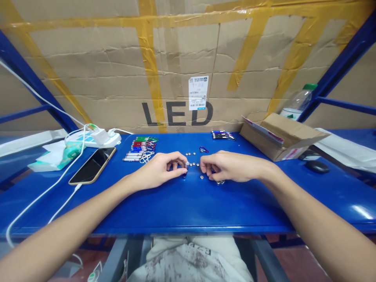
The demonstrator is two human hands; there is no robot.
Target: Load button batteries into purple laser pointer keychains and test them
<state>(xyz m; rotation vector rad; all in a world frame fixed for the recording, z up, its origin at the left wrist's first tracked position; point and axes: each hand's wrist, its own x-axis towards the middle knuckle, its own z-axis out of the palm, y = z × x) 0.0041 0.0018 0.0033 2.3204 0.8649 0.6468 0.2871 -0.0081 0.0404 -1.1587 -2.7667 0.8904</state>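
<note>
Both my hands rest at the middle of a blue table (188, 203). My left hand (161, 170) is closed, pinching a small keychain flashlight (186, 166) upright against the table. My right hand (225, 166) is curled, fingertips down by several small button batteries (192, 164); a bit of metal ring (220, 182) shows under it, and what its fingers hold is hidden. One battery (201, 177) lies between the hands. A loose carabiner clip (203, 149) lies just beyond.
A row of coloured keychain flashlights (139, 150) lies at the left, a smaller pile (221, 135) at the back. A phone (93, 165) on a white cable, power strip (96, 138), tissue pack (57, 156), open cardboard box (282, 137), bottle (298, 102), mouse (317, 166).
</note>
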